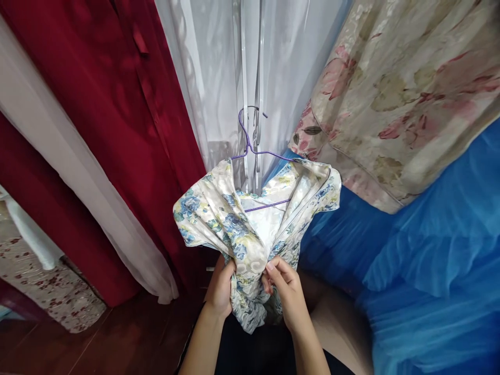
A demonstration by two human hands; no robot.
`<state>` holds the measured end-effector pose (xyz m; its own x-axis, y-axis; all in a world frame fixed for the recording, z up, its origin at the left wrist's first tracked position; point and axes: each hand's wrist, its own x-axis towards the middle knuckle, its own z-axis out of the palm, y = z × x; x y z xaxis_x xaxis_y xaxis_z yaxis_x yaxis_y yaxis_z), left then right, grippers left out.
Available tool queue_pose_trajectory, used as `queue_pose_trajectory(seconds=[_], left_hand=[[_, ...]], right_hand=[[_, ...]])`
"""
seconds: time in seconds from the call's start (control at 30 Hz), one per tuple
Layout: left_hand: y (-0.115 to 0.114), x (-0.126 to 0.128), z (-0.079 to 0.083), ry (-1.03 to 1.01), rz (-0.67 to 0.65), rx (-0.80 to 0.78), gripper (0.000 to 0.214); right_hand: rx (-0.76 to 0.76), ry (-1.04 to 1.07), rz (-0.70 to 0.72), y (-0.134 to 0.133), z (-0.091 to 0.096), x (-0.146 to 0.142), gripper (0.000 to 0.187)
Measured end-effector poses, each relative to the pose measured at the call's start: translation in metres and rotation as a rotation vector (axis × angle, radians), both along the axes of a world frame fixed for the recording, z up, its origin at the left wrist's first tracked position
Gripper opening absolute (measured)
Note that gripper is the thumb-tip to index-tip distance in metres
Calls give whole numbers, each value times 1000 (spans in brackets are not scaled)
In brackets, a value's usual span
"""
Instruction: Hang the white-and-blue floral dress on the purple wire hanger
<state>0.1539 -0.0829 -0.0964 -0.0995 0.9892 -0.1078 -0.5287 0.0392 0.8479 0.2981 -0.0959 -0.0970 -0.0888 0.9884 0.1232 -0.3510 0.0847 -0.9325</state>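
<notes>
A cream dress with blue and yellow flowers point(238, 229) hangs on a purple wire hanger point(250, 148) in front of me, its V-shaped neckline facing up. My left hand point(222, 289) grips the left side of its waist, thumb on top and the other fingers hidden behind the cloth. At the middle front, where the two neckline edges meet, my right hand point(283, 284) pinches the fabric between thumb and fingers. Below my hands the dress bunches up in folds. The hanger's hook is exposed above the collar.
Dark red cloth point(128, 130) and a pale sheer panel point(89, 192) hang at left. White fabric point(219, 78) with ribbons hangs behind the hanger. To the right are a beige floral garment point(402, 104) and blue ruffled tulle point(429, 271). Reddish floor tiles point(128, 338) show at lower left.
</notes>
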Motion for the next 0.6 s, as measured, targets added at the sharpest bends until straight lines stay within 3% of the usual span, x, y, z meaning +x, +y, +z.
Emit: queue_pose_trajectory(seconds=[0.1, 0.27, 0.33, 0.6], left_hand=[[5, 6, -3, 10, 104, -45, 30], [23, 0, -13, -24, 629, -262, 30], [28, -5, -15, -14, 701, -301, 32], [15, 5, -7, -190, 323, -202, 39]], right_hand=[[-53, 9, -80, -1, -1, 9, 36], [-124, 7, -140, -2, -11, 20, 39], [-128, 4, -129, -1, -15, 22, 41], [-194, -52, -21, 13, -22, 8, 39]])
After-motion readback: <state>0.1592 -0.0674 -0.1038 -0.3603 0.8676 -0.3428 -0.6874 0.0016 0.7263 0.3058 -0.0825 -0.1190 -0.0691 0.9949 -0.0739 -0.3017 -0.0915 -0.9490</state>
